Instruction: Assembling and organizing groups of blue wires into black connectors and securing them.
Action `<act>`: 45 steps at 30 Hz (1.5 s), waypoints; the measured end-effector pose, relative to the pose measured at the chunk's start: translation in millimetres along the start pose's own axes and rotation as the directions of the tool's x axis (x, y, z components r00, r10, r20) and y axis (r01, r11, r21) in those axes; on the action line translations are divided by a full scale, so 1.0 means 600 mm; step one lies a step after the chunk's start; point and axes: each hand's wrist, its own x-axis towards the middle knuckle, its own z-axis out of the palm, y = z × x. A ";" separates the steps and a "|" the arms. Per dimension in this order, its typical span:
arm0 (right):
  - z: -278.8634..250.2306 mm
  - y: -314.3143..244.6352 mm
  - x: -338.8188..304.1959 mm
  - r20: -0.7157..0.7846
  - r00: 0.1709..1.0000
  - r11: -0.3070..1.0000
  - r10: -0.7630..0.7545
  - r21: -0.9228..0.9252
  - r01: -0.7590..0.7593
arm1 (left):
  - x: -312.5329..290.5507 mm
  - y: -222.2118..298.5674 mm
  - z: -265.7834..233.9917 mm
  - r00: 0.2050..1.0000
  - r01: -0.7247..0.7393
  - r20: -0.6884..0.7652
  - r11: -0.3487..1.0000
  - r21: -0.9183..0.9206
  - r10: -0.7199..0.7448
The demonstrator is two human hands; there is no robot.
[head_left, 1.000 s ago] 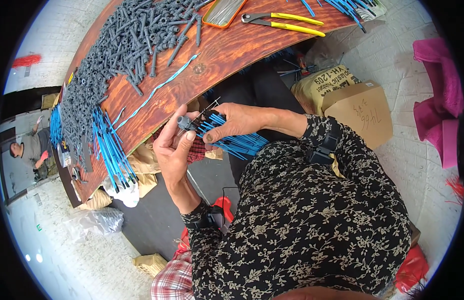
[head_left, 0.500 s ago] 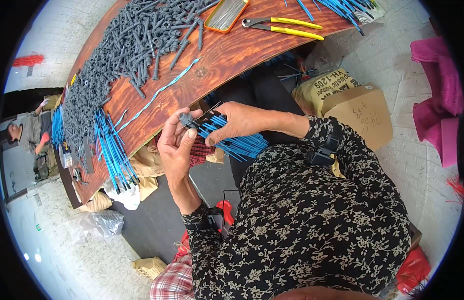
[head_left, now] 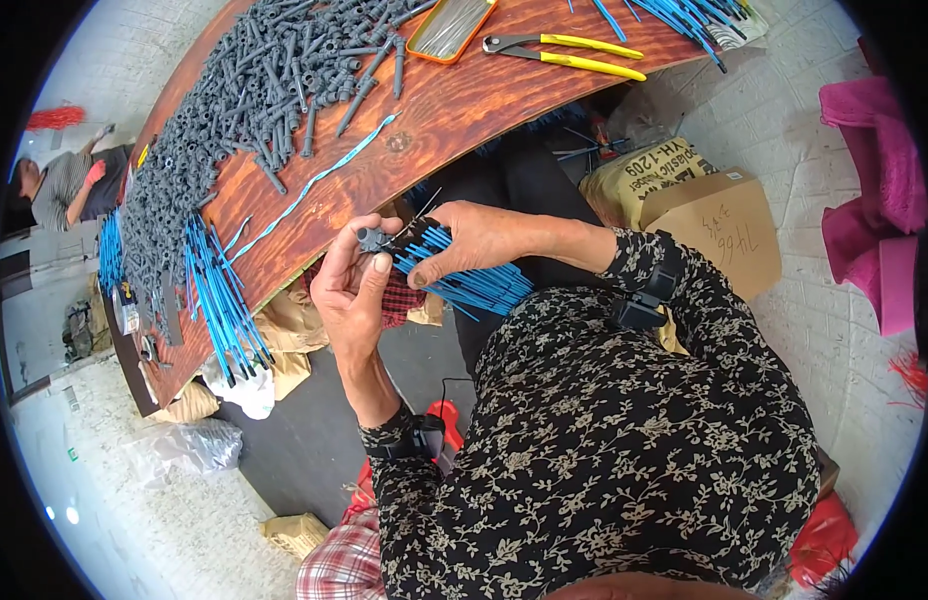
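Observation:
My left hand [head_left: 351, 290] pinches a grey plastic fitting [head_left: 371, 240] between thumb and fingers. Close beside it, my right hand [head_left: 469, 243] is closed round a bundle of thin blue rods [head_left: 489, 290] with dark ends. A fine wire [head_left: 429, 203] sticks up between the two hands, its lower end near the fitting. Whether the wire passes into the fitting is too small to tell. Both hands are held just off the near edge of the wooden table [head_left: 424, 165].
On the table lie a heap of grey fittings [head_left: 274, 90], an orange-rimmed tin of wires [head_left: 452, 28], yellow-handled pincers [head_left: 589, 55] and more blue rods [head_left: 224, 305]. A cardboard box [head_left: 719, 230] and a printed sack [head_left: 649, 172] stand right. Another person [head_left: 64, 190] is far left.
The grey fitting has turned a little in my left hand. More of the fine wire shows above my hands. The far person has shifted, their arms now in another position.

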 end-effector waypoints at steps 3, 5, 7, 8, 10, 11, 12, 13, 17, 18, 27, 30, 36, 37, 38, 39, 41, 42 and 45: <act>-0.003 0.002 0.000 0.027 1.000 1.000 -0.014 -0.002 0.014 | 0.001 0.008 -0.005 0.997 -0.003 0.083 1.000 0.027 0.001; -0.004 -0.006 -0.003 0.024 1.000 1.000 0.014 0.002 -0.014 | 0.000 0.014 -0.006 0.997 0.007 0.082 1.000 0.030 -0.009; -0.004 -0.007 -0.004 0.022 0.999 1.000 0.028 0.005 -0.029 | -0.001 0.017 -0.007 0.996 0.025 0.080 0.999 0.037 -0.028; -0.006 -0.007 -0.004 0.042 0.999 0.999 0.017 0.028 -0.018 | -0.001 0.017 -0.006 0.996 0.025 0.082 0.999 0.036 -0.028; -0.008 -0.007 -0.005 0.080 0.997 0.997 -0.008 0.074 0.002 | -0.002 0.017 -0.005 0.996 0.041 0.079 0.998 0.050 -0.045; -0.009 -0.008 -0.006 0.077 0.997 0.997 -0.008 0.074 0.002 | -0.002 0.017 -0.005 0.996 0.049 0.078 0.997 0.057 -0.054; -0.010 -0.011 -0.008 0.082 0.997 0.995 -0.005 0.097 -0.003 | -0.002 0.017 -0.004 0.995 0.050 0.081 0.997 0.057 -0.054; -0.010 -0.013 -0.008 0.091 0.996 0.993 -0.002 0.120 -0.009 | -0.004 0.017 -0.004 0.996 0.053 0.073 0.997 0.052 -0.056; -0.011 -0.004 -0.003 0.126 0.992 0.985 -0.009 0.172 -0.013 | -0.007 0.012 0.000 0.998 0.044 0.047 0.998 0.048 -0.047; -0.011 -0.001 -0.001 0.139 0.990 0.983 -0.014 0.185 -0.012 | -0.008 0.009 0.001 0.999 0.029 0.036 0.998 0.052 -0.031; -0.003 0.014 0.013 0.151 0.988 0.994 0.034 0.097 -0.049 | -0.006 0.007 -0.014 0.997 0.056 0.059 0.998 -0.002 -0.056; -0.005 0.017 0.019 0.171 0.984 0.996 0.053 0.057 -0.064 | -0.005 0.009 -0.021 0.994 0.063 0.088 0.998 0.015 -0.064; -0.004 0.014 0.019 0.153 0.988 0.995 0.031 0.089 -0.045 | -0.009 0.002 -0.018 0.995 0.061 0.078 0.998 -0.005 -0.060; -0.006 0.011 0.018 0.165 0.985 0.991 0.056 0.108 -0.074 | -0.008 0.001 -0.017 0.997 0.049 0.061 0.999 -0.011 -0.048; -0.006 0.006 0.016 0.183 0.980 0.987 0.082 0.122 -0.105 | -0.009 -0.002 -0.018 0.999 0.035 0.036 0.999 -0.019 -0.035; -0.005 -0.003 0.013 0.182 0.980 0.986 0.080 0.128 -0.105 | -0.011 -0.004 -0.019 1.000 0.021 0.011 0.999 -0.026 -0.021; -0.009 -0.028 0.002 0.159 0.982 0.994 0.104 0.028 -0.110 | -0.012 -0.005 -0.023 0.999 0.035 0.004 0.999 0.000 -0.035; -0.010 -0.033 0.000 0.149 0.982 0.993 0.116 -0.024 -0.114 | -0.014 -0.005 -0.026 0.999 0.047 -0.009 0.999 0.025 -0.047; -0.020 -0.024 0.015 0.182 0.969 0.981 0.164 -0.134 -0.141 | -0.010 0.000 -0.024 0.999 0.043 0.002 0.997 0.066 -0.044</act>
